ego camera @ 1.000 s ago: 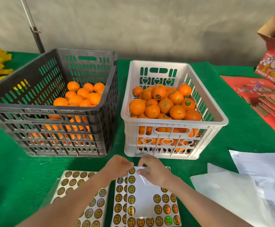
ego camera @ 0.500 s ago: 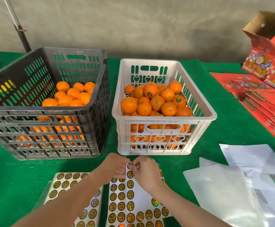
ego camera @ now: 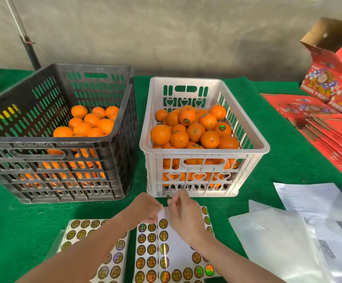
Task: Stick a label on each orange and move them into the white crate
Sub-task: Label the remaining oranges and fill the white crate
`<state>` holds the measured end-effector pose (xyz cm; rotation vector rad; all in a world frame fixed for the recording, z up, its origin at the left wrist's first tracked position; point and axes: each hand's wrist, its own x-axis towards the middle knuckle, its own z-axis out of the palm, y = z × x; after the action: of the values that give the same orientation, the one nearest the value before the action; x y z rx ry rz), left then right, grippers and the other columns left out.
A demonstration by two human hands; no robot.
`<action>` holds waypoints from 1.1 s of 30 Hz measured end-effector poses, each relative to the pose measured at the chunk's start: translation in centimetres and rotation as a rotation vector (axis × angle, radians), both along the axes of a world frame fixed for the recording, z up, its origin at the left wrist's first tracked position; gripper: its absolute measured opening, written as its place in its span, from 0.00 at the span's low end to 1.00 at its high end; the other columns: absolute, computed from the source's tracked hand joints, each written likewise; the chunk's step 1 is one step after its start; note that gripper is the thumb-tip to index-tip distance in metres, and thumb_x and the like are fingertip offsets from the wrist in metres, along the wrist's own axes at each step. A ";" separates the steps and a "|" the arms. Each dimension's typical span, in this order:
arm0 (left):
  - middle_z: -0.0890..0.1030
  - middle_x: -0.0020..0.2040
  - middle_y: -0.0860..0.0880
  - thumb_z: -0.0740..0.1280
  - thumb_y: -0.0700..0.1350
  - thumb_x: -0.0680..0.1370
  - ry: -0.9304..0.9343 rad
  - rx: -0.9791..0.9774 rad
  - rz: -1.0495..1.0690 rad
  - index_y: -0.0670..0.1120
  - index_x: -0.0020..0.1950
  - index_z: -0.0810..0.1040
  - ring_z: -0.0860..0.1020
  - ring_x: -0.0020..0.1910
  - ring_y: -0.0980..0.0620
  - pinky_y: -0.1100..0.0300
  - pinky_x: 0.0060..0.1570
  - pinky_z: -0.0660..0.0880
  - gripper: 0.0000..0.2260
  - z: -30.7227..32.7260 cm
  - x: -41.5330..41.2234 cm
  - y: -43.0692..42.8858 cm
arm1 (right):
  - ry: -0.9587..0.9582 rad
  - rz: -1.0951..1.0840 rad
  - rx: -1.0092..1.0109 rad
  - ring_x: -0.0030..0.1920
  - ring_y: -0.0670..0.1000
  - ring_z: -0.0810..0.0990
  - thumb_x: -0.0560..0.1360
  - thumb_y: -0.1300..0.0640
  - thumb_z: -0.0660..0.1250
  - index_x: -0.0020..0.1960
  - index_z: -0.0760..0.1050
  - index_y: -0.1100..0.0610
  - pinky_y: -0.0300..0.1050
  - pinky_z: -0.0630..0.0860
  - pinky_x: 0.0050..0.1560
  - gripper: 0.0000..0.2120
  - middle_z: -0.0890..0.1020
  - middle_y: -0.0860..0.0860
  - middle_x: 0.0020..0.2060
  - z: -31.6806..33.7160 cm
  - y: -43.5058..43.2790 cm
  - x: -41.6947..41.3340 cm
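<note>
Head view is looking down on a table under a green cloth (ego camera: 278,123), with a grey wall (ego camera: 166,33) standing behind it. At the left a black crate (ego camera: 96,68) is holding unlabelled oranges (ego camera: 88,123). Just beside it the white crate (ego camera: 207,156) is carrying a heap of labelled oranges (ego camera: 186,117). Red fruit boxes (ego camera: 329,127) and white papers (ego camera: 288,242) are lying at the right. Both forearms are reaching forward in front of the white crate. The left hand (ego camera: 143,209) is curling its fingers on the top edge of the label sheet (ego camera: 174,246), lifting that edge a little. The right hand (ego camera: 184,213) is pinching one label (ego camera: 168,198) between thumb and finger, just above the sheet. The label is showing nearly edge-on, so I cannot tell which way its face is turning. The sheet's long side is running from the person toward the crates, and a second sheet (ego camera: 96,252) is lying beside it at the left.
</note>
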<state>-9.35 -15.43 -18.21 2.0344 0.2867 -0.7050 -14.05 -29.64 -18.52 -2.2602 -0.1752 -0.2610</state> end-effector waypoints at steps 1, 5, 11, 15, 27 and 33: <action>0.83 0.37 0.46 0.64 0.38 0.76 -0.019 0.059 -0.105 0.41 0.37 0.76 0.83 0.41 0.54 0.67 0.38 0.76 0.08 -0.2 -0.2 0.0 | -0.024 0.020 0.038 0.27 0.47 0.71 0.77 0.61 0.64 0.42 0.69 0.56 0.39 0.66 0.29 0.07 0.74 0.49 0.29 0.7 0.0 0.1; 0.82 0.42 0.47 0.61 0.46 0.76 -0.396 0.366 -0.492 0.48 0.43 0.78 0.75 0.32 0.60 0.72 0.33 0.69 0.07 0.5 -1.3 0.1 | -0.229 0.131 0.168 0.33 0.44 0.72 0.77 0.57 0.64 0.40 0.69 0.52 0.35 0.69 0.34 0.07 0.73 0.44 0.30 5.1 1.3 0.8; 0.74 0.36 0.62 0.66 0.51 0.75 -1.029 0.145 -0.275 0.48 0.50 0.82 0.72 0.29 0.62 0.70 0.33 0.68 0.10 9.8 -2.5 4.7 | -0.588 0.222 0.363 0.43 0.40 0.77 0.77 0.58 0.62 0.54 0.70 0.56 0.30 0.72 0.45 0.06 0.77 0.45 0.42 14.3 5.7 6.5; 0.78 0.32 0.54 0.68 0.40 0.75 -1.243 0.137 0.054 0.46 0.46 0.81 0.73 0.27 0.58 0.73 0.27 0.65 0.04 16.2 -0.3 10.6 | -0.467 0.223 0.297 0.50 0.47 0.76 0.79 0.63 0.59 0.63 0.67 0.59 0.45 0.75 0.52 0.14 0.76 0.49 0.47 17.7 11.2 12.3; 0.79 0.60 0.48 0.67 0.43 0.77 -0.432 0.707 -0.576 0.44 0.64 0.76 0.76 0.59 0.49 0.60 0.54 0.72 0.15 16.2 17.2 20.7 | -0.137 0.163 -0.052 0.34 0.46 0.69 0.77 0.69 0.59 0.77 0.47 0.53 0.35 0.58 0.27 0.34 0.70 0.48 0.40 15.2 18.6 20.8; 0.76 0.64 0.41 0.71 0.51 0.75 0.124 0.898 -0.856 0.46 0.73 0.64 0.77 0.59 0.42 0.51 0.58 0.74 0.30 9.8 22.7 18.9 | -0.172 0.161 -0.174 0.43 0.52 0.72 0.75 0.71 0.57 0.77 0.47 0.53 0.39 0.62 0.33 0.35 0.71 0.52 0.46 14.8 18.7 20.9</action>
<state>13.31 3.44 -8.40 3.0021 -0.2997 -1.3994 6.83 -10.92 -3.70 -2.3788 -0.4848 -0.3671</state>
